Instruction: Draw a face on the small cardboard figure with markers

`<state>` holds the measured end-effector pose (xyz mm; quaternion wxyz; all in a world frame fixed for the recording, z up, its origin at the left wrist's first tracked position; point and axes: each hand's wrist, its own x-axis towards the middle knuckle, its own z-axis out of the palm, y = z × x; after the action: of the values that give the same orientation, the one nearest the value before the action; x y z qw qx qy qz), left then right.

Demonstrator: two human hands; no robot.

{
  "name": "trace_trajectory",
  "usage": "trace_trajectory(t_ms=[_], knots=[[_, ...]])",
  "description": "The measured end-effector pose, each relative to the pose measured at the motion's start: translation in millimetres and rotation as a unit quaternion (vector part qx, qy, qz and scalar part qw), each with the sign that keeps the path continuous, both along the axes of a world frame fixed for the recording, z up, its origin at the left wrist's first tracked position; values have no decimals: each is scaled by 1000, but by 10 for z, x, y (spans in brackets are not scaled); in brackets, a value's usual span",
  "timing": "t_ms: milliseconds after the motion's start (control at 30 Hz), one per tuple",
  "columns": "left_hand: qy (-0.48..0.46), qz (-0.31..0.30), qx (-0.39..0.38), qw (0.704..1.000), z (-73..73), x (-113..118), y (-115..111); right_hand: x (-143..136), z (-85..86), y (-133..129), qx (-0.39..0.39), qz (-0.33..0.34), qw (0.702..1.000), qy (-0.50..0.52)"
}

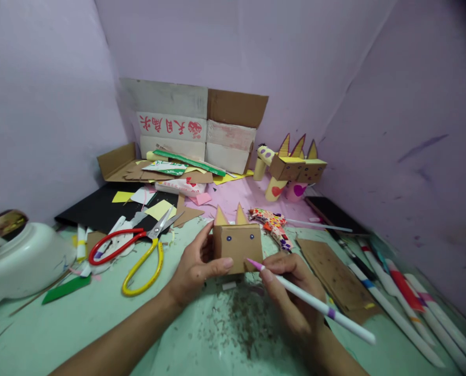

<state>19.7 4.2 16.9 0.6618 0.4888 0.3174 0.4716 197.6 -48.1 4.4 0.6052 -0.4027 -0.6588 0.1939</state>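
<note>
At the small box (240, 247), a marker (315, 301).

On my feed, the box (239, 245) looks like matt cardboard and the marker (307, 296) smooth plastic; the scissors (154, 233) show shiny metal blades (163, 221) and glossy handles (160, 257), and the vessel (29, 261) (ceramic or plastic, I can't tell) gleams.

Pretty much a craft corner, with lilac walls (217, 47) on 3 sides. From mid-view: scissors (155, 239) at 8 o'clock on the green surface (107, 313), a bunch of markers (405, 284) at 4, opened-up cardboard box (186, 122) at 11, cardboard animal figures (290, 169) at 2. Can't tell if it's in a home or a classroom tho.
</note>
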Motion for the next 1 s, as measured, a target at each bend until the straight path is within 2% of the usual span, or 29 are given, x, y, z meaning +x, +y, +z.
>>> trace_trajectory(t_ms=[200, 400, 767, 1000], knots=[[-1, 3, 3, 1000, -56, -7, 13, -1, -10, 21, 6, -4, 1000, -26], [2, 9, 0, 1000, -50, -7, 17, -2, -25, 12, 7, -3, 999, -40], [2, 4, 0, 1000, -43, -10, 6, -10, -25, 16, -8, -17, 999, -25], [2, 2, 4, 1000, -41, -12, 14, -18, -28, 18, -10, -3, 1000, -13]])
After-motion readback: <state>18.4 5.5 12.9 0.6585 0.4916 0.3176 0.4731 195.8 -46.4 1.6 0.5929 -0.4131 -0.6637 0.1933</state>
